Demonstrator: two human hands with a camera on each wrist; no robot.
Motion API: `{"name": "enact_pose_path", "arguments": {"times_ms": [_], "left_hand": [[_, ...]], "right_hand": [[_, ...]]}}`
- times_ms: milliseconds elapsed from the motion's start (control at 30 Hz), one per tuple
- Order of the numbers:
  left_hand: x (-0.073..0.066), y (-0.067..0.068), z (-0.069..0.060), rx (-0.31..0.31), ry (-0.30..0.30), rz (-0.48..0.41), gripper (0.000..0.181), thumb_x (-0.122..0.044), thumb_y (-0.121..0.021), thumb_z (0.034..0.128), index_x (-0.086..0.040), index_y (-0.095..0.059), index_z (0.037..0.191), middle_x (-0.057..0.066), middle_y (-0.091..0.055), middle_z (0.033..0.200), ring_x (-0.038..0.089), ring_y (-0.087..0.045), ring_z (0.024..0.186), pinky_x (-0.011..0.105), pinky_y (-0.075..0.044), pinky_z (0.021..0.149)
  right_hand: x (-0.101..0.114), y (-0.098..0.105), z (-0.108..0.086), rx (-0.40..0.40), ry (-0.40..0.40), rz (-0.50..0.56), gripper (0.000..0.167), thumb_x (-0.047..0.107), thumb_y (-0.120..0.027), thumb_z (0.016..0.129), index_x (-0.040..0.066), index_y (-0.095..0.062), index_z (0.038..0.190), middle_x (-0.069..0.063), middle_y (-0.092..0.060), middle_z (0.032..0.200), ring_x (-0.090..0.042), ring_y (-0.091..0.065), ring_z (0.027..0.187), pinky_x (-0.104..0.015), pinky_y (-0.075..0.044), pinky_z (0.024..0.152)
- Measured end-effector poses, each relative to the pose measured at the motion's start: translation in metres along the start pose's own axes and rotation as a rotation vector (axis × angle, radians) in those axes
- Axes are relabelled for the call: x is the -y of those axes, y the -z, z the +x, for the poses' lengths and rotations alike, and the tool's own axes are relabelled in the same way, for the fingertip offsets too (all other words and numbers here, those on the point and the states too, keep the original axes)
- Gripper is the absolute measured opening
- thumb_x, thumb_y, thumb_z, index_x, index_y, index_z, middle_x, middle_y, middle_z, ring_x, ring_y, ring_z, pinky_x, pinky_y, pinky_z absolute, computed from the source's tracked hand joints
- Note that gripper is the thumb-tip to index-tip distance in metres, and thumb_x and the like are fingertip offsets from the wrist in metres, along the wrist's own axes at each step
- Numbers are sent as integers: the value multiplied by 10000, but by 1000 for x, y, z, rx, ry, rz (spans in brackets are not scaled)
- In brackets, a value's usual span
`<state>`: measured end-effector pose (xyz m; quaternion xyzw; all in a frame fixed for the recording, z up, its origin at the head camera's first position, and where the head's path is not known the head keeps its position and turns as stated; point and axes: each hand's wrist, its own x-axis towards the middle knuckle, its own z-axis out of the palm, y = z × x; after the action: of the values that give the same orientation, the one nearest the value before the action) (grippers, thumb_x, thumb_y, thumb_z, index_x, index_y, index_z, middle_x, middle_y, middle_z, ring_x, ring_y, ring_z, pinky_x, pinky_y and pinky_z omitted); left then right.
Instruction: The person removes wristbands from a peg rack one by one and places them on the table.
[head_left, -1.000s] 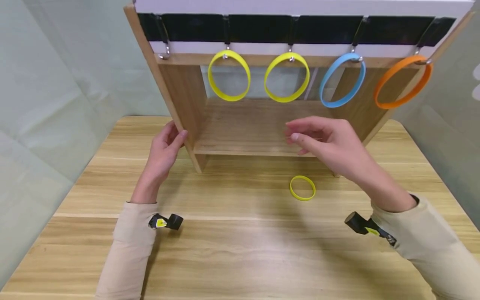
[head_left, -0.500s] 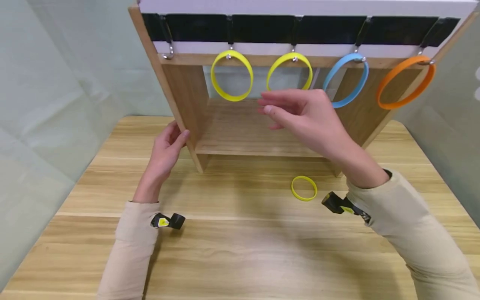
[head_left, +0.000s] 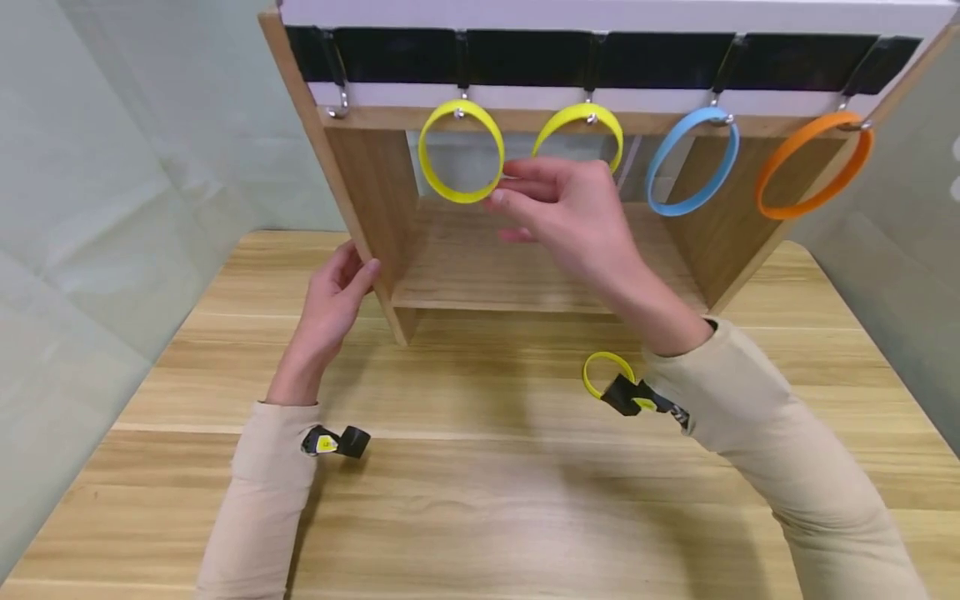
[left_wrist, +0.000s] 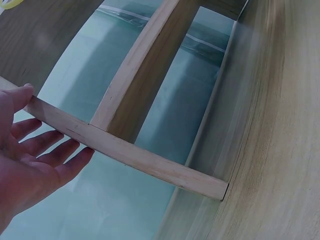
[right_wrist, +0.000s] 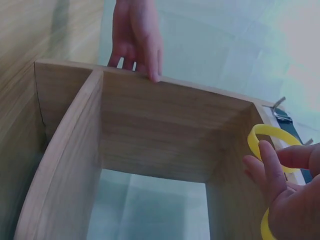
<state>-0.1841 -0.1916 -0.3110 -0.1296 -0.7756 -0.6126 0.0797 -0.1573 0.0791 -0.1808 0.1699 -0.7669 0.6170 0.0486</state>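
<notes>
My right hand (head_left: 576, 210) is raised at the hook row, its thumb and index finger pinching the lower right edge of a yellow wristband (head_left: 423, 157). This band hangs on the second hook from the left. Behind the fingers, a second yellow wristband (head_left: 619, 140) is partly hidden on its own hook. To the right hang a blue wristband (head_left: 654, 173) and an orange wristband (head_left: 763, 185). My left hand (head_left: 324, 308) grips the left side panel of the wooden shelf unit (head_left: 465, 267). In the left wrist view its thumb and fingers (left_wrist: 72, 162) lie on opposite sides of that panel.
The leftmost hook (head_left: 341, 107) carries no band. Another yellow wristband (head_left: 586, 373) lies on the wooden table (head_left: 450, 492) before the unit, partly covered by the black right-wrist camera (head_left: 621, 397). A black strip (head_left: 528, 57) backs the hooks.
My right hand has moved left and up from in front of the shelf to the left yellow wristband and pinches it. My left hand stays on the side panel.
</notes>
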Motion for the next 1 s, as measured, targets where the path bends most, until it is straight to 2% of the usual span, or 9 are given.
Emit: {"name": "enact_pose_path", "arguments": {"times_ms": [233, 600, 1000], "left_hand": [[0, 0, 0, 2, 5, 0, 519, -189, -485, 1024, -29, -324, 1491, 162, -394, 1473, 307, -423, 1302, 462, -404, 1039], [1, 1, 0, 11, 2, 2, 524, -198, -487, 1024, -37, -322, 1495, 155, -393, 1474, 300, -421, 1303, 461, -404, 1040], [1, 1, 0, 7, 4, 2, 527, -204, -487, 1024, -38, -319, 1495, 158, -392, 1473, 304, -421, 1301, 465, -402, 1040]], "right_hand": [[-1, -6, 3, -47, 1, 55, 280, 58, -710, 876, -72, -664, 1120, -140, -707, 1020, -181, -685, 921, -301, -582, 716], [2, -7, 0, -59, -11, 161, 232, 46, -719, 866, -87, -682, 1052, -155, -714, 972, -211, -695, 888, -320, -579, 741], [24, -2, -7, -54, 73, 238, 179, 9, -696, 875, -101, -672, 1014, -172, -712, 946, -234, -700, 883, -356, -577, 757]]}}
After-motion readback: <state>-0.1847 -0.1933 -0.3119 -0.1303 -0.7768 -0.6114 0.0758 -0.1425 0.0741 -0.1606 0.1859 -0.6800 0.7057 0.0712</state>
